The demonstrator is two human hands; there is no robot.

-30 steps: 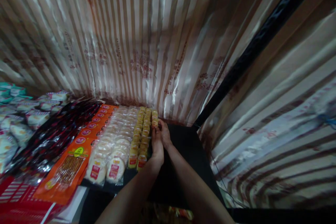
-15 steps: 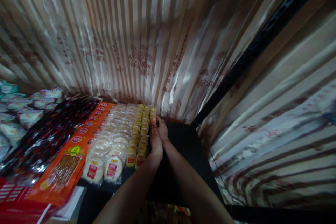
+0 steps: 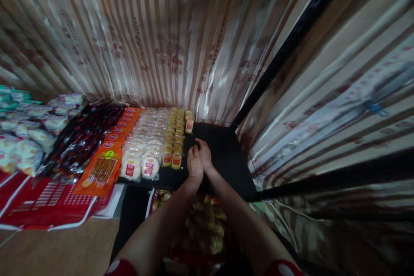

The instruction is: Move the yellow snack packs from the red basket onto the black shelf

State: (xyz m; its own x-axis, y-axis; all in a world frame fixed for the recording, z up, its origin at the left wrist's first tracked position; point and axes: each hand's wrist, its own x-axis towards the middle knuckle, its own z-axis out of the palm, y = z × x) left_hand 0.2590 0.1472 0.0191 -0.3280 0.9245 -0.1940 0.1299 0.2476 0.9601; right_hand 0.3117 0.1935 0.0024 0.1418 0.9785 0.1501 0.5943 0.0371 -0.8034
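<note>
My left hand (image 3: 195, 164) and my right hand (image 3: 204, 153) are close together over the black shelf (image 3: 226, 151), their fingers stretched forward and nothing visible in them. Just beyond my fingertips stands a short third row of yellow wrapped snack packs (image 3: 189, 122), apart from my hands. To the left of my left hand, two longer rows of yellow snack packs (image 3: 176, 158) run from front to back. Beside them are rows of round white crackers in clear wrappers (image 3: 151, 166).
Further left lie orange stick-snack bags (image 3: 98, 174), dark shiny packets (image 3: 76, 142) and white bags (image 3: 30, 155), with a red basket (image 3: 48, 202) below. Under my forearms sits a container of yellow packets (image 3: 207, 224). A black post (image 3: 278, 58) rises at the right before striped sheeting (image 3: 181, 30).
Both hands have drawn back toward me from the short row of yellow snack packs, which stays in place. The view has shifted, showing more of the basket and the container below.
</note>
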